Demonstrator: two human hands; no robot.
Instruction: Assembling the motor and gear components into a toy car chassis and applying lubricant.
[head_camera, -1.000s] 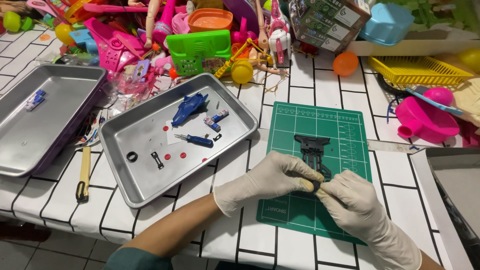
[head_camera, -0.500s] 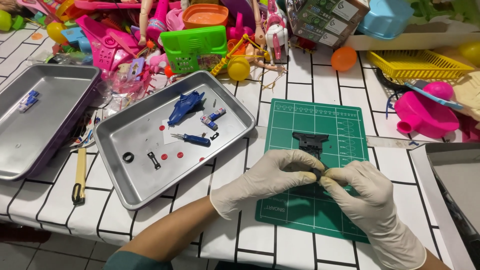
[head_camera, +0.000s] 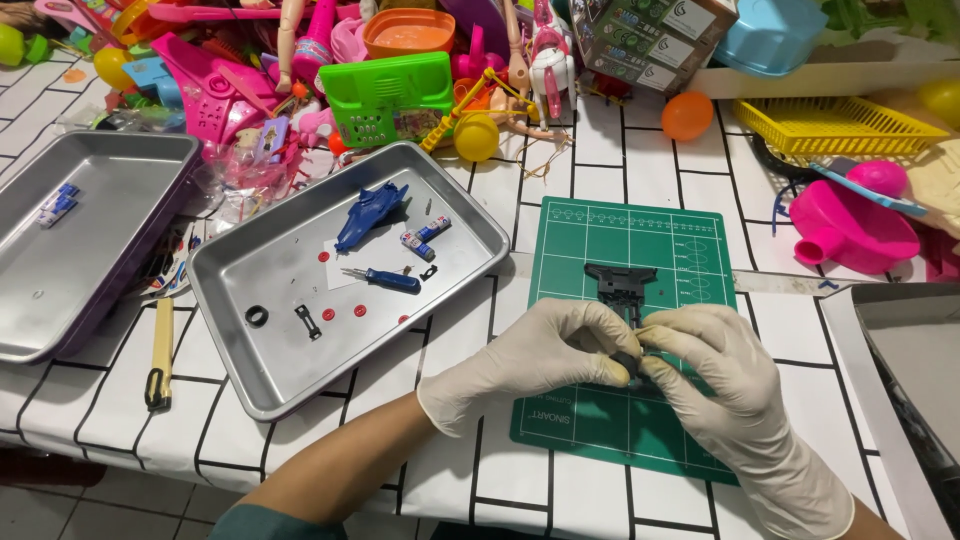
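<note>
From the head camera, both my gloved hands are together over the green cutting mat (head_camera: 640, 400), and they have drawn in closer than a second ago: my left hand (head_camera: 535, 360) is curled narrow with its fingertips pressed against a small black part (head_camera: 628, 362), and my right hand (head_camera: 715, 370) is pinched shut on the same piece from the other side, so the two grips meet on it. The black plastic chassis (head_camera: 620, 282) now lies farther up the mat, apart from my fingers, where earlier it sat right under them; I judge the small piece has come free of it, or is being worked separately. The view has also shifted a little, so the metal tray (head_camera: 480, 215) with the blue toy shell (head_camera: 370, 212), the blue screwdriver (head_camera: 385, 280), two small batteries (head_camera: 425, 235) and scattered red screws sits slightly higher and more to the left. That tray's near corner lies just beside my left forearm, which leaves little room for my elbow. To my right a grey tray edge (head_camera: 850, 350) stands near my right wrist. The bare white tiled table (head_camera: 590, 170) above the mat is the open room, before the heap of bright toys (head_camera: 400, 70). A second, nearly empty tray (head_camera: 95, 175) lies well apart at far left.
</note>
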